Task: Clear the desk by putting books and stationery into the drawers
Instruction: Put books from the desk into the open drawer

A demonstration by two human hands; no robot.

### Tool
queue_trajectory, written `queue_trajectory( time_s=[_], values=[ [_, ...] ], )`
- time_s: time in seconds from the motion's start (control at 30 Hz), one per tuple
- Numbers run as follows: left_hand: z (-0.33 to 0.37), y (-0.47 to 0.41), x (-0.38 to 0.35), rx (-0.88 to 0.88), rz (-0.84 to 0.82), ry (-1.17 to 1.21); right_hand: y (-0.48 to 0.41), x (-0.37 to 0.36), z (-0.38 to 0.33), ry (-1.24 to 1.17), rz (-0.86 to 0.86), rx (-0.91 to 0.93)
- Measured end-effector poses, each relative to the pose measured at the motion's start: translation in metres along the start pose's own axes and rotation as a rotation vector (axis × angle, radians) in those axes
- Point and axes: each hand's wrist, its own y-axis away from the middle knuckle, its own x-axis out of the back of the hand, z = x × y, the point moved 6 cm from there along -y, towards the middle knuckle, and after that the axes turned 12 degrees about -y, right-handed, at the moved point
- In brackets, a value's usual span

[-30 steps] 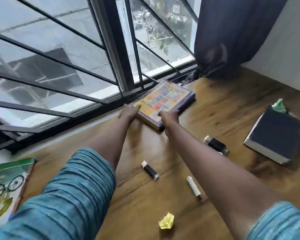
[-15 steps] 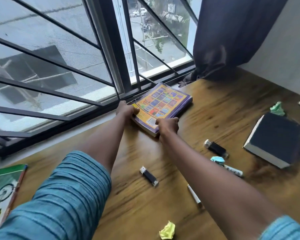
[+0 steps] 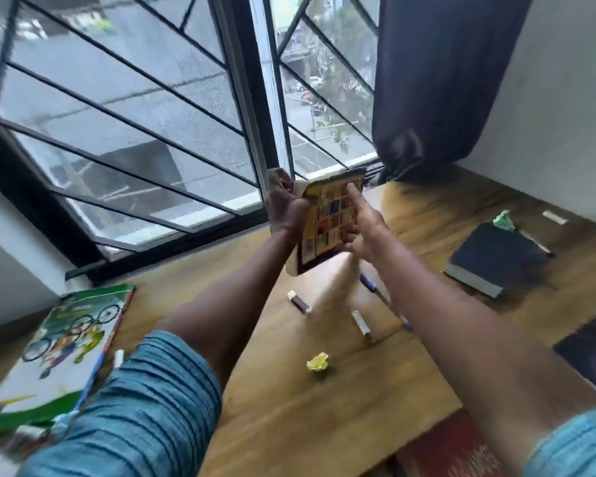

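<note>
Head view: the colourful book point(image 3: 327, 222) lay flat on the desk point(image 3: 289, 407) by the window point(image 3: 152, 115) a moment ago. Now your left hand point(image 3: 283, 204) and right hand point(image 3: 362, 228) both grip it, up in the air, tipped on end. So 1 book is ready to put away. No drawer shows, so what is inside I cannot tell.

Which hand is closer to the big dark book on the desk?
Right. The right hand holds the colourful book at the edge facing the dark book; the left hand grips the opposite edge, farther away.
</note>
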Motion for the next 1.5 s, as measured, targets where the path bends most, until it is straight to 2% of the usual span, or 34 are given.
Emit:
queue_trajectory(
  time_s=[0.1,0.23,0.37,0.43,0.47,0.57,0.63,0.7,0.73,0.77,0.8,0.87,0.93,1.0,1.1,1.27,1.5],
  values=[
    [0.054,0.039,0.028,-0.221,-0.019,-0.055,0.05,0.0,-0.024,-0.034,-0.05,-0.028],
    [0.121,0.108,0.044,-0.705,-0.039,-0.203,0.089,-0.001,-0.04,-0.013,-0.129,-0.058],
    [0.16,0.167,0.066,-1.117,-0.071,-0.431,0.122,0.009,-0.038,0.025,-0.092,-0.054],
    [0.161,0.187,0.07,-1.19,-0.116,-0.505,0.14,0.015,-0.031,0.033,-0.129,-0.046],
    [0.156,0.194,0.073,-1.155,-0.168,-0.475,0.151,0.018,-0.027,-0.002,-0.169,-0.055],
    [0.136,0.206,0.091,-0.743,-0.426,-0.206,0.178,0.024,-0.012,-0.009,-0.346,-0.045],
    [0.113,0.211,0.11,-0.419,-0.4,-0.077,0.192,0.038,-0.01,-0.037,-0.408,0.003],
    [0.078,0.216,0.125,-0.086,-0.305,-0.11,0.213,0.05,-0.011,-0.051,-0.481,0.047],
    [0.059,0.226,0.127,0.091,-0.326,-0.104,0.22,0.059,-0.008,-0.057,-0.497,0.037],
    [0.047,0.243,0.124,0.243,-0.408,0.0,0.226,0.07,-0.004,-0.054,-0.492,0.04],
    [0.038,0.262,0.115,0.367,-0.488,0.204,0.229,0.085,0.0,-0.043,-0.445,0.058],
    [0.041,0.304,0.102,0.554,-0.553,0.555,0.239,0.111,0.006,-0.01,-0.385,0.075],
    [0.051,0.342,0.093,0.639,-0.555,0.733,0.258,0.137,0.014,0.045,-0.373,0.039],
    [0.062,0.375,0.082,0.671,-0.547,0.779,0.28,0.162,0.02,0.059,-0.38,-0.036],
    [0.073,0.42,0.062,0.723,-0.539,0.757,0.316,0.2,0.026,0.073,-0.336,-0.154],
    [0.091,0.469,0.021,0.754,-0.589,0.68,0.322,0.273,0.028,0.14,-0.221,-0.192],
    [0.086,0.49,-0.04,0.84,-0.432,0.527,0.285,0.342,0.029,0.276,-0.21,-0.314]
  ],
)
